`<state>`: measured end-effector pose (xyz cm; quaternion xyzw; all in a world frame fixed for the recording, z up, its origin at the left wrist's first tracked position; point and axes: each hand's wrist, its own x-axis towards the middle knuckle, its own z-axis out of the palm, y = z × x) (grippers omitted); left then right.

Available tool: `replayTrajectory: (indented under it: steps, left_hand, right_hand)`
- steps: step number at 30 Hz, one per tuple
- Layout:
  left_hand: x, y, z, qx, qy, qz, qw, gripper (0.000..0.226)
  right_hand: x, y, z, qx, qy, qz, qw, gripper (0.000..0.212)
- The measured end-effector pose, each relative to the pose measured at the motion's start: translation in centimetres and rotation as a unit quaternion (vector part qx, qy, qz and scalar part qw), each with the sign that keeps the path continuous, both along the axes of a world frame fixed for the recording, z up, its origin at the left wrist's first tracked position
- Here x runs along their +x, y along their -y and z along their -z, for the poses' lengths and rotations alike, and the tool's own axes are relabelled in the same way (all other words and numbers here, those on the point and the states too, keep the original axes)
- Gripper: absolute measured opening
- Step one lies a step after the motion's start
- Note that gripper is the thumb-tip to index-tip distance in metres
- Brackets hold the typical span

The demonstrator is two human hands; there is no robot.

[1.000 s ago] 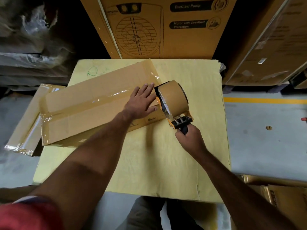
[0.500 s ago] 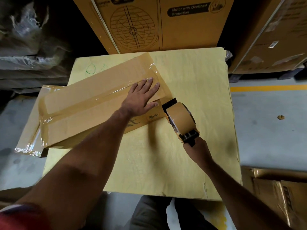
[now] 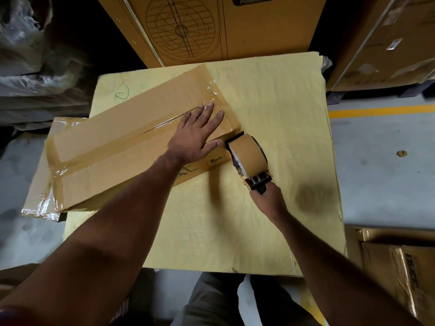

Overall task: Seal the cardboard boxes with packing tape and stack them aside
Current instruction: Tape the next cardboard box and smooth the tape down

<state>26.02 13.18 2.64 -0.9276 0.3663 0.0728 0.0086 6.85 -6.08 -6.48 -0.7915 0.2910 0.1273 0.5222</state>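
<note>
Right now the person leans over a yellow worktop with both bare arms stretched forward. A long, flat cardboard box lies slantwise across the far left part of it, its left end overhanging the edge above another taped box lower down. Glossy packing tape runs along the top seam and wraps both ends.

The left hand lies flat on the box near its right end, palm down, fingers straight and spread, the thumb stretched toward the near right corner (pressing, not gripping). That forearm crosses the worktop diagonally from the near left.

The right hand is curled round the black handle of a tape dispenser, wrist bent so the tool points far and left. The brown roll stands on edge, and the dispenser's front sits against the box's near right corner, just beside the left thumb.

Beyond the worktop stands a large printed carton; more cartons rise at the far right, and a yellow floor line runs beneath them.
</note>
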Motion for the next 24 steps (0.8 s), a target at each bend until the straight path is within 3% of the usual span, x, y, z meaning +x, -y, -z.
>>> replayTrajectory:
  steps: [3,8,13,15,20,24]
  left_hand:
    - [0.0,0.1,0.1,0.002,0.000,-0.006,1.000,0.075]
    - [0.1,0.5,0.1,0.004,0.001,-0.014,1.000,0.076]
    - [0.1,0.7,0.0,0.019,0.007,-0.025,0.999,0.078]
    - [0.0,0.8,-0.2,0.023,0.006,-0.027,0.999,0.078]
    - [0.1,0.9,-0.4,0.026,0.005,-0.036,0.999,0.078]
    - [0.3,0.6,-0.5,0.037,0.000,-0.029,0.999,0.079]
  right_hand:
    - [0.2,-1.2,0.9,0.012,0.005,0.025,1.000,0.009]
    - [0.5,-2.9,1.2,0.053,0.002,0.069,0.996,0.026]
    - [0.7,-5.0,1.4,0.102,-0.011,0.115,0.988,0.015]
    - [0.9,-4.9,1.2,0.144,-0.014,0.116,0.983,0.001]
    - [1.4,-2.6,-0.7,0.334,-0.079,0.106,0.933,0.025]
    - [-0.1,-3.9,0.0,0.261,-0.022,0.146,0.954,0.020]
